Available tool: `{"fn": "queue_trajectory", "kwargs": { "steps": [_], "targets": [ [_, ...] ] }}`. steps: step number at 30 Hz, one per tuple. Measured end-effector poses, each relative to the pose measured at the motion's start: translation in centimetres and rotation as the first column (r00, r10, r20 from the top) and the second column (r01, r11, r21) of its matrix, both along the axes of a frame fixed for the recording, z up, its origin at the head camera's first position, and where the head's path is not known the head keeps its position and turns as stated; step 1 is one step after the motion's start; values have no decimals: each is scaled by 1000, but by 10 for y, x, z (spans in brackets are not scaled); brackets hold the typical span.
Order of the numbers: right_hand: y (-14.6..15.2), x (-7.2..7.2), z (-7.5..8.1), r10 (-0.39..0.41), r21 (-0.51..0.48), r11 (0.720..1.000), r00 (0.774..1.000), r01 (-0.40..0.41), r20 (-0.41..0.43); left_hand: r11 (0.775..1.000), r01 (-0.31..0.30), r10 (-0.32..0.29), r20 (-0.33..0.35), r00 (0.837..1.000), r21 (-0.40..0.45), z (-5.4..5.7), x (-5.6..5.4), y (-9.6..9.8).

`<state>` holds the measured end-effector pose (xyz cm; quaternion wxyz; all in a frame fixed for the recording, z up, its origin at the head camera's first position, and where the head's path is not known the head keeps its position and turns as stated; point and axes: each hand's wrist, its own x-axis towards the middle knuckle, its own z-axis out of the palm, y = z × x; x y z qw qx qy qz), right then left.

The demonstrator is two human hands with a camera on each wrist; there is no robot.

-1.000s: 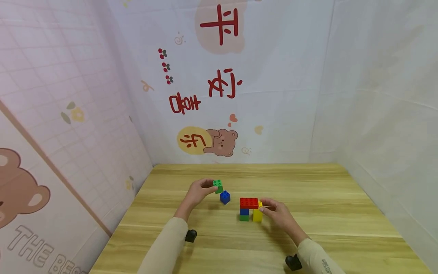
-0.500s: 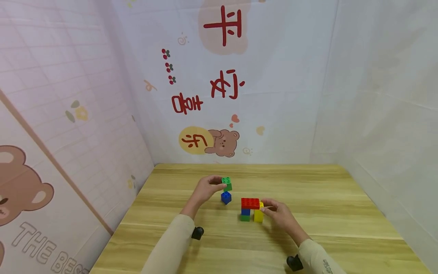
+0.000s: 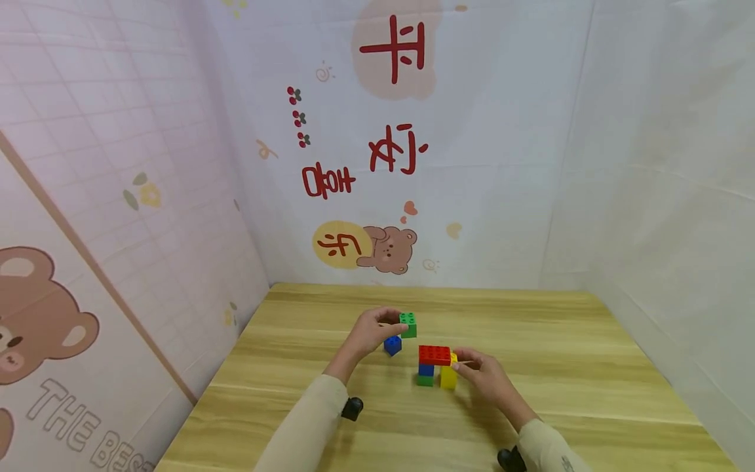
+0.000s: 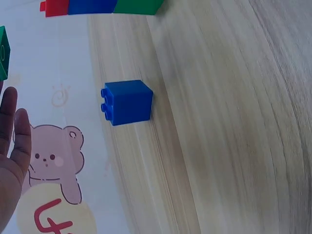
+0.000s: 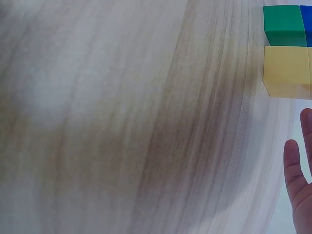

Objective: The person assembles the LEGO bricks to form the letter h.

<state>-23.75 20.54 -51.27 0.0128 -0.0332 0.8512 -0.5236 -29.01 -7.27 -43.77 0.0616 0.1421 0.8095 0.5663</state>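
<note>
My left hand (image 3: 374, 329) pinches a green toy building brick (image 3: 408, 326) between thumb and fingers, raised over the table. Below it a loose blue brick (image 4: 129, 102) stands on the wood with its studs up. To the right is a small bridge: a red brick (image 3: 434, 355) lies across a blue brick (image 3: 426, 370) on a green brick (image 3: 425, 381) at its left, with yellow bricks (image 3: 448, 377) stacked at its right. My right hand (image 3: 483, 372) pinches the upper yellow brick at the red one's right end. The right wrist view shows the stack's lower bricks at its edge.
The wooden table (image 3: 548, 328) reaches back to a white printed cloth (image 3: 495, 164) behind and at both sides. Dark wrist camera mounts (image 3: 352, 409) sit under the beige sleeves.
My left hand has carried the green brick rightward, past the loose blue brick and toward the bridge. The right hand stays at the yellow brick. The head view has shifted slightly.
</note>
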Motion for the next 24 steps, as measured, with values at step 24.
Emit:
{"fn": "queue_trajectory", "kwargs": {
  "steps": [24],
  "targets": [
    [3, -2, 1, -7, 9, 1000, 1000, 7, -3, 994, 93, -95, -19, 995, -62, -2, 3, 29]
  ]
}}
